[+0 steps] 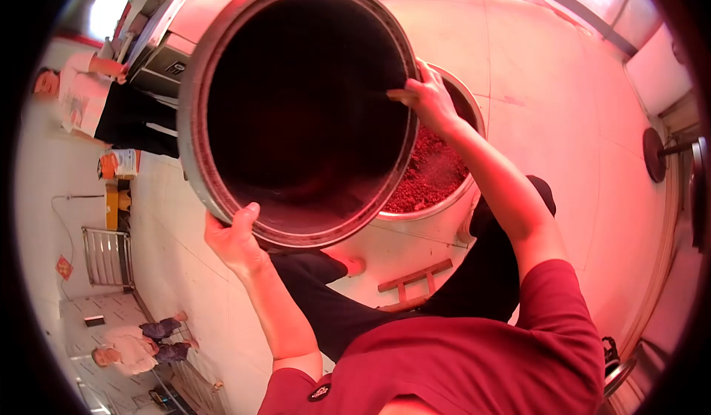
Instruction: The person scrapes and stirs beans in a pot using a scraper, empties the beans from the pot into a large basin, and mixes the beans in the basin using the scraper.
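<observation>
A large round metal drum [194,111] is held up tilted, its mouth facing me and its inside dark. My left hand [238,241] grips the lower left of its rim, thumb on top and the other fingers hidden behind. On the right side of the rim my right hand [431,100] is closed, with fingers reaching over the edge into the mouth. Partly covered by the drum, a second round metal container [480,119] stands on the floor. Small dark red grains or berries [431,174] fill part of it; their kind is unclear.
A low wooden stool or frame [416,282] lies between my legs. One person [89,93] stands at the left by a counter; another person [129,348] sits further back. A metal rack [107,258] leans by the wall. A round black base [653,154] stands right.
</observation>
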`<state>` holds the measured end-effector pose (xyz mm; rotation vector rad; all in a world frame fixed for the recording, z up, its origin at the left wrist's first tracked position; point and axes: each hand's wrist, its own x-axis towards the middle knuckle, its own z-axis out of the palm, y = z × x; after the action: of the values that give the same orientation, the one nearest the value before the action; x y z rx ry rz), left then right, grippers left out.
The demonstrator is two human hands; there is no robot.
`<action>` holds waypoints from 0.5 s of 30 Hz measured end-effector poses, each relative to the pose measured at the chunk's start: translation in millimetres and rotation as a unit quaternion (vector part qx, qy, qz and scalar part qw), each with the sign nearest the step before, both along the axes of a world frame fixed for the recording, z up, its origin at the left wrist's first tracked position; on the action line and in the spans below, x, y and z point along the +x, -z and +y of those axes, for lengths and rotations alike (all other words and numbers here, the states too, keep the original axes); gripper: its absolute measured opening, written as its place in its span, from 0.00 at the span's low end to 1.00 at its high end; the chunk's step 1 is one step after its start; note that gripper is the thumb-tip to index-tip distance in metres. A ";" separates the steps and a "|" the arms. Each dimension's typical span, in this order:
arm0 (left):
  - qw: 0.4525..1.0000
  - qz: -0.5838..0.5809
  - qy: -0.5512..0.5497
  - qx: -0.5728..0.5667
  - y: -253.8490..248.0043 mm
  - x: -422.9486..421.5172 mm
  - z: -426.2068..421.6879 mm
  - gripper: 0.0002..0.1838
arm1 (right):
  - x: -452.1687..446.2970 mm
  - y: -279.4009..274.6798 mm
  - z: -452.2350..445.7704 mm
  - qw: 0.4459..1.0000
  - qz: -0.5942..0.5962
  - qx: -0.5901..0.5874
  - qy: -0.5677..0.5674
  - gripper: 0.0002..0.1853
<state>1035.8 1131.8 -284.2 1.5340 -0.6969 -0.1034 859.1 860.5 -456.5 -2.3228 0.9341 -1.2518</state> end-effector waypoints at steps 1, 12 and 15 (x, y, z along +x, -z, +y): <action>1.000 0.011 -0.004 0.003 1.4 -1.0 3.7 0.24 | 1.0 7.1 4.3 0.994 0.041 -0.093 0.051 0.10; 1.000 0.004 0.015 -0.005 -4.0 -9.8 14.0 0.19 | 6.7 9.2 88.2 0.957 0.204 0.152 -0.142 0.08; 1.000 0.004 0.019 -0.001 -1.7 -8.0 19.2 0.17 | 10.5 17.5 116.2 0.972 0.109 0.165 -0.123 0.10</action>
<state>1027.9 1151.0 -282.5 1.5181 -0.7188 -0.1368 869.6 976.7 -473.9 -2.2509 0.8157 -0.6942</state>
